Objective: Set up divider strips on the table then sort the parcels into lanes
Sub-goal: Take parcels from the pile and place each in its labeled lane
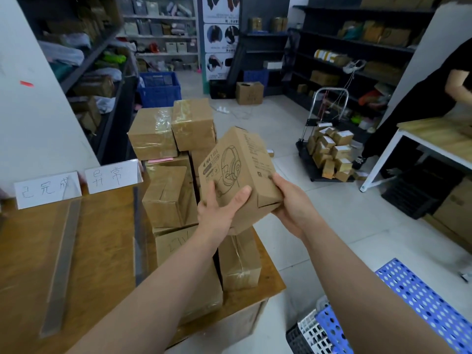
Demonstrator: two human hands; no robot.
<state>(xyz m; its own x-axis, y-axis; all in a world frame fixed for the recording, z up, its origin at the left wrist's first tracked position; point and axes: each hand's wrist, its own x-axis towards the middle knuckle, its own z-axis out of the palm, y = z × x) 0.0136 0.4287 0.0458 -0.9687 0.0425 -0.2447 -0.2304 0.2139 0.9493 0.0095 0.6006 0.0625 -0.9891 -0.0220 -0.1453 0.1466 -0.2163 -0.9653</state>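
Head view: my left hand [220,209] and right hand [290,204] clasp a box [242,169] mid-frame, above stacked parcels [169,198]. Its printed face is tilted up, likely for reading before I pick a lane beside the strips [63,264].

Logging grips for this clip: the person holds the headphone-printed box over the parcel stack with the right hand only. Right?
Not only the right. In the head view both the left hand and the right hand hold the headphone-printed box over the parcel stack, one grip on each side.
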